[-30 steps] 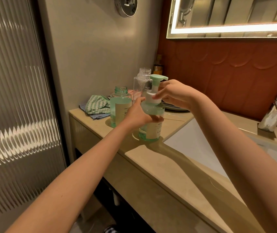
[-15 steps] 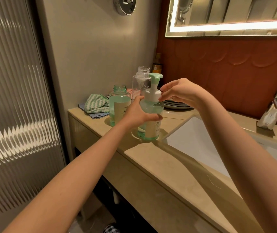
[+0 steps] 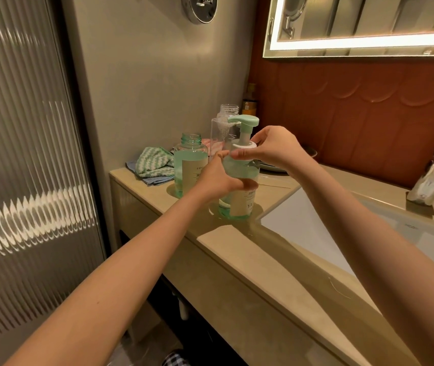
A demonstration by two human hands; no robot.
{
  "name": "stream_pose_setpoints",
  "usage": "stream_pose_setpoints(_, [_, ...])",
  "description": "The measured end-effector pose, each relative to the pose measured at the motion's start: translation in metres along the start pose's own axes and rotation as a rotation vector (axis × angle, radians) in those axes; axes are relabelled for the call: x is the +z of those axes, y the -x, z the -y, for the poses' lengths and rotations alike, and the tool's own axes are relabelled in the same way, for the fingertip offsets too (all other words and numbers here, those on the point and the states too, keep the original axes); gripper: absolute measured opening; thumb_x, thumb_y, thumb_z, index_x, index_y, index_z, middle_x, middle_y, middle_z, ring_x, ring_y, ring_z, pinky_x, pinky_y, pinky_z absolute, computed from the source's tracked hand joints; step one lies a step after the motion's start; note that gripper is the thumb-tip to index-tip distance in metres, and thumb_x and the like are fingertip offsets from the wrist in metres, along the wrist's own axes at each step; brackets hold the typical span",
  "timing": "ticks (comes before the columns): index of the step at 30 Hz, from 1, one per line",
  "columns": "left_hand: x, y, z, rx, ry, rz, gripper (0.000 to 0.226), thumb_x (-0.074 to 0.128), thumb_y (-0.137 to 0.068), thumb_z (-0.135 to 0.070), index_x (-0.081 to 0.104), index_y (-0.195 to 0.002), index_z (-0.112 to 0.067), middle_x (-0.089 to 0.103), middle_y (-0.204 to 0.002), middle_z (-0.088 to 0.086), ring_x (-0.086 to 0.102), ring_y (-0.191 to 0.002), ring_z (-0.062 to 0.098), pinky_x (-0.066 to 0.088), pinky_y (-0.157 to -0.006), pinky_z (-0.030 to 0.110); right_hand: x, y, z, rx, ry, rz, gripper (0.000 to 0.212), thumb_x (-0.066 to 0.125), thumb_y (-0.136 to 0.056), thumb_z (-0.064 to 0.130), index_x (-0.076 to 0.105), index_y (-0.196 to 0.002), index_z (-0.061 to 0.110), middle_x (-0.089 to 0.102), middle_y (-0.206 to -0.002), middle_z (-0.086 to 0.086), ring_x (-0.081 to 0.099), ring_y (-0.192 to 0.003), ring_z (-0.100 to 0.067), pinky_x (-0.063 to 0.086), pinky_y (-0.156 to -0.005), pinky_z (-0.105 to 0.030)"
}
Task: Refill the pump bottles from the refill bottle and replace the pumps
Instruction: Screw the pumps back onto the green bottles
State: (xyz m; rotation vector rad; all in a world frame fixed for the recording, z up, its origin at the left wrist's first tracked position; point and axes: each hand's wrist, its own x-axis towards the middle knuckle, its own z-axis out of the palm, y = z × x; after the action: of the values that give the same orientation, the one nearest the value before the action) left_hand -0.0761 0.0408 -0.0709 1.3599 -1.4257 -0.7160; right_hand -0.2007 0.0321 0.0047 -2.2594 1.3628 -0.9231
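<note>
Left of the sink [image 3: 284,225], near the table [image 3: 250,249] edge: pump bottle [image 3: 239,204] labelled "YA…".
Left hand [image 3: 217,179] grips its body; right hand [image 3: 272,149] pinches the pump [image 3: 244,128] collar; open bottle [image 3: 188,165] farther left reads "FRE…".

I see a beige stone bench [image 3: 237,249] with inset white basin [image 3: 316,228], pump bottle [image 3: 239,207] upright by the basin's left corner, open green bottle [image 3: 190,170] just beyond, clear bottle [image 3: 218,136] behind both, striped cloth [image 3: 153,161] at far-left end, chrome tap [image 3: 432,180] at right.

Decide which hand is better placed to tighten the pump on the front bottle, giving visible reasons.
Right: the right hand pinches the pump collar, while the left hand grips the bottle, steadying it.
</note>
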Motion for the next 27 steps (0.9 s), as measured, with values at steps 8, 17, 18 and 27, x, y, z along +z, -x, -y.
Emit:
stream_pose_setpoints(8, [0.001,-0.002,0.002,0.009,-0.009,-0.012,0.088,0.085,-0.061,-0.024,0.036,-0.134,-0.017,0.053,-0.124,0.000,0.051,-0.114,0.019,0.046,-0.091,0.033,0.005,-0.007,-0.007,-0.005,-0.153,0.028,0.047,0.077,-0.073,0.023,0.061,-0.114,0.010,0.060,-0.100,0.003,0.058,-0.095,-0.014,0.047,-0.068,-0.020])
stream_pose_setpoints(17, [0.001,-0.004,0.004,0.031,-0.028,-0.022,0.092,0.086,-0.060,-0.025,0.034,-0.137,-0.020,0.051,-0.129,0.003,0.050,-0.118,0.023,0.047,-0.097,0.043,0.008,-0.007,-0.011,-0.030,-0.199,0.058,0.034,0.079,-0.070,0.021,0.064,-0.099,0.015,0.064,-0.095,0.001,0.062,-0.090,-0.015,0.054,-0.079,-0.030])
stream_pose_setpoints(18, [0.001,-0.004,0.004,0.032,-0.032,-0.026,0.092,0.086,-0.060,-0.025,0.035,-0.136,-0.021,0.051,-0.129,0.002,0.049,-0.118,0.023,0.046,-0.097,0.043,0.012,-0.008,-0.010,-0.026,-0.109,-0.021,0.037,0.081,-0.068,0.028,0.061,-0.097,0.015,0.061,-0.093,0.001,0.060,-0.088,-0.014,0.053,-0.075,-0.028])
stream_pose_setpoints(27, [0.001,-0.002,0.003,0.038,-0.030,-0.028,0.093,0.085,-0.062,-0.025,0.032,-0.138,-0.019,0.048,-0.133,0.002,0.047,-0.121,0.021,0.044,-0.099,0.039,0.002,-0.003,-0.008,-0.029,-0.478,0.222,0.021,0.067,-0.079,0.005,0.059,-0.092,0.020,0.064,-0.092,0.008,0.060,-0.090,-0.010,0.046,-0.071,-0.017])
